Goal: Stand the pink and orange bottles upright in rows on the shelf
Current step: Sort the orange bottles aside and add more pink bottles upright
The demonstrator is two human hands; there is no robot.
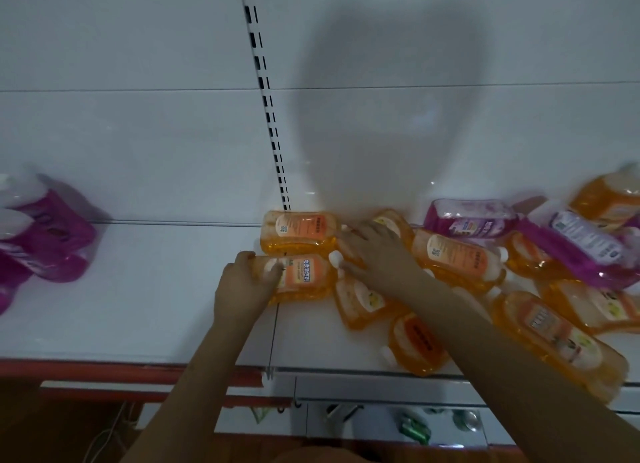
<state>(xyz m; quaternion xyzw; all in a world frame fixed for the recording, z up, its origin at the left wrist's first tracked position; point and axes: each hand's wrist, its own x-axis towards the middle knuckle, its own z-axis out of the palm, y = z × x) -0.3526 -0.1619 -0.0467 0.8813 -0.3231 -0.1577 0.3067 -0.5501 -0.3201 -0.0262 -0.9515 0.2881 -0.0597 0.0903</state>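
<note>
Several orange bottles lie flat in a heap on the white shelf (138, 289), right of the middle. My left hand (246, 286) grips the base end of one lying orange bottle (304, 277). My right hand (374, 251) reaches over the white cap end of that bottle, fingers curled down on the neck of an orange bottle (301, 232) behind it; what it grips is partly hidden. Two pink bottles (471, 218) lie among the orange ones at the right. A group of pink bottles (45, 234) stands at the far left.
The shelf's red front edge (121, 369) runs along the bottom. A slotted upright (266, 98) rises on the white back panel. More orange bottles (554, 331) lie close to the front edge at the right. A lower shelf with small items shows underneath.
</note>
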